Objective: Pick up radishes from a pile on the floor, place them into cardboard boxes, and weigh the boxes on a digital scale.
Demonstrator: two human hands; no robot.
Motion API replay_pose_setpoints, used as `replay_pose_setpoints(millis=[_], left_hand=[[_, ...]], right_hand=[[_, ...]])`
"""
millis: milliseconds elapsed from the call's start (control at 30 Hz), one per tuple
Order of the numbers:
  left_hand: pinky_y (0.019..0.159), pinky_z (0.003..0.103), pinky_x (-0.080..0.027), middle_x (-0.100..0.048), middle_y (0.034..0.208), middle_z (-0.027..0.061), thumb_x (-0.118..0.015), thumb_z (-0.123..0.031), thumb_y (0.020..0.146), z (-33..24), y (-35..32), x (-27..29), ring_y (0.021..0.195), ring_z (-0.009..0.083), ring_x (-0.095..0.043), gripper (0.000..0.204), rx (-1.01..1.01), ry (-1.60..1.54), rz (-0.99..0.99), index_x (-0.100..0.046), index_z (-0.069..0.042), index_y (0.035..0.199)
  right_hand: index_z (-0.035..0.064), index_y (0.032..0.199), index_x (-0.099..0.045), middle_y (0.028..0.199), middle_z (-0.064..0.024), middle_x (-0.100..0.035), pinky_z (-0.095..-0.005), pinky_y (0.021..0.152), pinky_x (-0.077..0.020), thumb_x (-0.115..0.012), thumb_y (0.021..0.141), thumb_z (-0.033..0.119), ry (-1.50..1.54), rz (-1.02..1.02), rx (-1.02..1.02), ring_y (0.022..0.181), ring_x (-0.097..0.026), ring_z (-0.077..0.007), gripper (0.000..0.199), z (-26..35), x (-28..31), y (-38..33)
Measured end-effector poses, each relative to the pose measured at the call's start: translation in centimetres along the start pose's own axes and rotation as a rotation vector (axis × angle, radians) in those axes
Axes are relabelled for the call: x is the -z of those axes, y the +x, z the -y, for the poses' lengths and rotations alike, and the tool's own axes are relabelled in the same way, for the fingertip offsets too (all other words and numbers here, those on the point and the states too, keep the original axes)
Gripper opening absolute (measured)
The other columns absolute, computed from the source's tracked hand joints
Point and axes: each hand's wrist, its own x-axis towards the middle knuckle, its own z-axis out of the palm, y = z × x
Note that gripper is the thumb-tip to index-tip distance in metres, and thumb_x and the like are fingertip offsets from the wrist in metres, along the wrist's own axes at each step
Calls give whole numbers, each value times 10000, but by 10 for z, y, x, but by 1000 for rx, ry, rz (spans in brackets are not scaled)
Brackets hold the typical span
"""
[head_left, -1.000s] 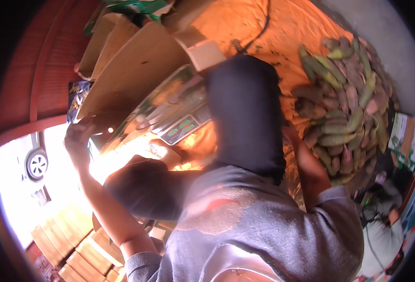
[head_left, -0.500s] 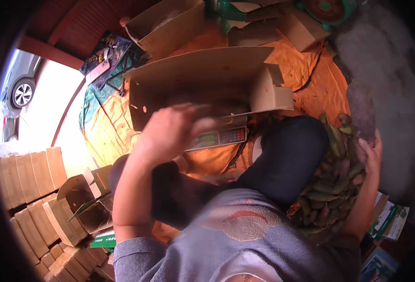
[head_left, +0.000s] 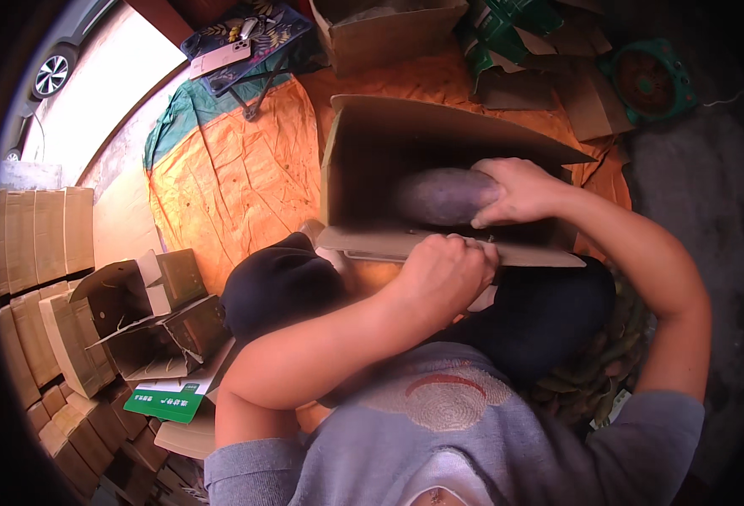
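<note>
In my right hand (head_left: 519, 196) is a large, long purplish-grey tuber (head_left: 448, 196), gripped at one end. It lies sideways within the opening of a cardboard box (head_left: 464, 118) and is slightly blurred. My left hand (head_left: 449, 274) is closed over the near wall of that box, fingers curled on its top edge. The box's inside is dark, so its bottom cannot be made out. Beside my right knee lies a pile of long green and reddish tubers (head_left: 599, 363), partly hidden by my leg and arm.
An orange and green tarp (head_left: 237, 160) covers the floor. Stacked cartons (head_left: 39, 240) and opened boxes (head_left: 148, 316) stand at the left. Farther off are a small folding table (head_left: 258, 42) with a phone (head_left: 220, 59), another box (head_left: 389, 34) and a green round device (head_left: 648, 80).
My right hand has brought the tuber from the far right into the box. The left hand has come down onto the near wall, and the scale's keypad is no longer visible.
</note>
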Motion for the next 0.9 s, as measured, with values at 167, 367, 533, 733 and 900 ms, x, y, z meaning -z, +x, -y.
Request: replay_pose_setpoints(millis=[167, 367, 533, 733, 900], left_hand=[[673, 331, -574, -699, 910, 105, -726, -158, 760, 14, -3, 6, 856, 238, -714, 418, -27, -97, 27, -589, 6, 1119], [638, 327, -568, -701, 811, 89, -665, -140, 799, 16, -2, -10, 756, 235, -717, 294, -15, -117, -145, -604, -4, 1053], [648, 340, -578, -696, 798, 87, -667, -157, 805, 22, 1, 9, 779, 250, -726, 231, -54, -93, -44, -575, -27, 973], [602, 365, -572, -691, 830, 111, -608, -83, 838, 11, 10, 5, 736, 272, -719, 215, 1, -26, -62, -586, -25, 1044], [643, 381, -566, -692, 848, 131, -645, -15, 782, 0, 19, 11, 766, 302, -709, 272, 14, -17, -59, -594, -13, 1049]], right_hand=[[8, 1352, -510, 1170, -216, -661, -403, 910, -522, -869, 665, 383, 196, 18, 29, 1040, -667, -320, 861, -7, -65, 111], [53, 1431, -449, 1348, -220, -554, -409, 992, -493, -827, 745, 254, 60, -430, 209, 1120, -632, -344, 809, -38, -132, 151], [69, 1409, -496, 1404, -208, -526, -428, 1101, -413, -690, 879, 154, 39, -260, 269, 1319, -497, -351, 572, -31, -94, 121], [29, 1201, -652, 1118, -148, -707, -379, 965, -511, -635, 913, 88, 299, -165, 375, 1074, -669, -287, 295, -24, -8, 21], [13, 1073, -700, 985, -53, -725, -295, 846, -544, -651, 947, 121, 406, -757, 273, 939, -676, -135, 173, -91, 40, -105]])
